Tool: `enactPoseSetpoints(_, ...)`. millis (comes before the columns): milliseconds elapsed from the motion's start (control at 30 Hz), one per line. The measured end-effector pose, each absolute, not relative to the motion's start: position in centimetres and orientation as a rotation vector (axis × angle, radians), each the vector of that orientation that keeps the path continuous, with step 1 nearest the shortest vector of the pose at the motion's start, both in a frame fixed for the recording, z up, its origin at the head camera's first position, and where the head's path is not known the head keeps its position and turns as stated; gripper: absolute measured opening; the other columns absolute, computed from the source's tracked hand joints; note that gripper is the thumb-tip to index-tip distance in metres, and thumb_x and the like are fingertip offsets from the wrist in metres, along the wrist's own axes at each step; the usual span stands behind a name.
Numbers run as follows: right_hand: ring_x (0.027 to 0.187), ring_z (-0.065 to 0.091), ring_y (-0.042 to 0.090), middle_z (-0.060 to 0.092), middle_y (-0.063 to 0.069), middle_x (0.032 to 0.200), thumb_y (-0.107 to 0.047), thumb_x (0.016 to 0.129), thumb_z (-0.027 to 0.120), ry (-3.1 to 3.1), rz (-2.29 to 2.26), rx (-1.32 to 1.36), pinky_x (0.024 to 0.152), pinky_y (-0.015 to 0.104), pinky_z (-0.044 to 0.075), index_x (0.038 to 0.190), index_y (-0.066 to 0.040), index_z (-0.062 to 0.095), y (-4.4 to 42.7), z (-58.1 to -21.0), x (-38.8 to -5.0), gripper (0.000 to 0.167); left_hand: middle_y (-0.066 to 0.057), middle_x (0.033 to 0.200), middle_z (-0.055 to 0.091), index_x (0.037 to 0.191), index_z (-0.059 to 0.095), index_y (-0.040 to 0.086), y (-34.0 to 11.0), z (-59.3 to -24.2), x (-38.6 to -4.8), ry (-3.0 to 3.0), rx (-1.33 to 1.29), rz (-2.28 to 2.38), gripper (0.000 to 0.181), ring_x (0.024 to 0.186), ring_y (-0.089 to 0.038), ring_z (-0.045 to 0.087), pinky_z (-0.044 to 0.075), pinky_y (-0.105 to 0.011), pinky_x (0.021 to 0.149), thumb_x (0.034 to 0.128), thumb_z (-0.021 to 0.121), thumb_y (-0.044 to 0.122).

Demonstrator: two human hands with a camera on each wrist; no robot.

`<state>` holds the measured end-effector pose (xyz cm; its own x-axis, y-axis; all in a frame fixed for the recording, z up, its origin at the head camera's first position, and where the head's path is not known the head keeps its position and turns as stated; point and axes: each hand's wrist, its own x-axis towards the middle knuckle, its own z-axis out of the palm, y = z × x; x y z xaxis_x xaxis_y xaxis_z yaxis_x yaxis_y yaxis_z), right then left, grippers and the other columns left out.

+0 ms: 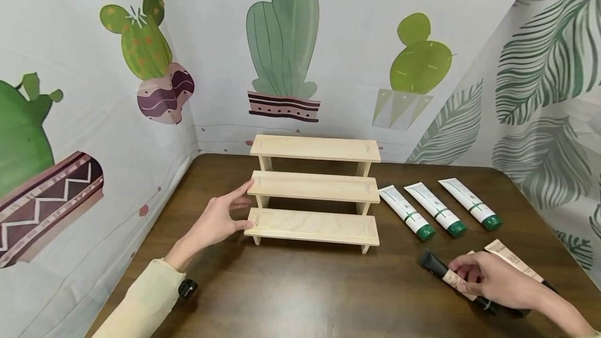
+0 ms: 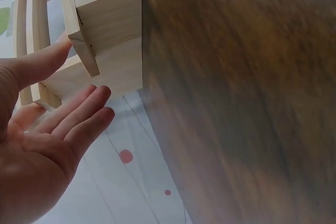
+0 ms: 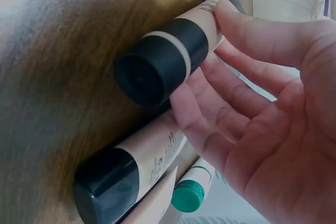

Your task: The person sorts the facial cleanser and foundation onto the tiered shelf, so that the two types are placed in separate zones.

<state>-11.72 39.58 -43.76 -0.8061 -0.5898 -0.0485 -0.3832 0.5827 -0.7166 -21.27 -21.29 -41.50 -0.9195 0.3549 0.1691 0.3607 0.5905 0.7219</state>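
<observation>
head: left hand point(image 1: 218, 218), fingers spread, touches left end of pale 3-tier wooden shelf point(image 1: 312, 188); right hand point(image 1: 497, 278) pinches black-and-beige plastic tube point(image 1: 452, 278), near right. 3 white green-capped plastic tubes point(image 1: 434, 206) right of shelf, contents hidden. left wrist: thumb on shelf edge, light touch should do. right wrist: gentle pinch likely safest, black cap point(image 3: 149, 74) on.

one stand point(image 1: 313, 187) has three shelves point(image 1: 313, 222). right of the stand are three green-capped tubes point(image 1: 434, 206), three black-capped tubes point(image 1: 513, 260).
</observation>
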Motion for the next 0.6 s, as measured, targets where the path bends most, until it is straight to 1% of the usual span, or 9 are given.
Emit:
enactPoseSetpoints(200, 0.07, 0.06, 0.003, 0.065, -0.012, 0.081, 0.012, 0.09, 0.074, 2.524, -1.039, -0.784, 0.052, 0.023, 0.05, 0.104, 0.005, 0.071, 39.3, -43.3, -11.7, 0.016, -0.02, 0.125, 0.072, 0.167, 0.036, 0.026, -21.3, -41.8, -21.2, -2.785, -0.615, -1.348, 0.104, 0.114, -0.032, 0.072, 0.059, -0.05, 0.099, 0.0815, 0.09, -0.001)
enactPoseSetpoints(300, 0.07, 0.06, 0.002, 0.067, -0.01, 0.081, 0.011, 0.09, 0.074, 2.548, -1.037, -0.717, 0.054, 0.023, 0.052, 0.106, 0.008, 0.071, 38.9, -43.0, -11.8, 0.017, -0.02, 0.124, 0.073, 0.166, 0.036, 0.028, -21.2, -41.9, -21.1, -2.78, -0.607, -1.378, 0.104, 0.113, -0.032, 0.072, 0.06, -0.049, 0.098, 0.0818, 0.09, -0.001)
enactPoseSetpoints(367, 0.072, 0.061, 0.002, 0.068, -0.01, 0.081, 0.008, 0.089, 0.076, 2.581, -1.03, -0.673, 0.056, 0.022, 0.053, 0.108, 0.011, 0.07, 38.5, -42.7, -12.0, 0.02, -0.019, 0.122, 0.073, 0.166, 0.036, 0.028, -21.2, -41.9, -21.2, -2.779, -0.6, -1.389, 0.104, 0.112, -0.032, 0.073, 0.06, -0.048, 0.096, 0.0818, 0.09, -0.001)
enactPoseSetpoints(467, 0.074, 0.064, 0.003, 0.07, -0.009, 0.083, 0.004, 0.088, 0.08, 2.643, -1.036, -0.656, 0.059, 0.023, 0.056, 0.112, 0.017, 0.069, 37.8, -42.2, -12.4, 0.028, -0.019, 0.121, 0.074, 0.166, 0.037, 0.029, -21.2, -41.9, -21.2, -2.782, -0.588, -1.396, 0.104, 0.111, -0.032, 0.073, 0.061, -0.048, 0.096, 0.0822, 0.09, 0.0)
enactPoseSetpoints(600, 0.077, 0.066, 0.003, 0.073, -0.005, 0.088, 0.0, 0.087, 0.084, 2.72, -1.076, -0.672, 0.061, 0.024, 0.059, 0.114, 0.019, 0.069, 36.2, -41.3, -13.1, 0.037, -0.019, 0.121, 0.074, 0.166, 0.036, 0.03, -21.3, -41.9, -21.2, -2.785, -0.569, -1.409, 0.103, 0.111, -0.032, 0.073, 0.061, -0.047, 0.096, 0.0827, 0.089, 0.0)
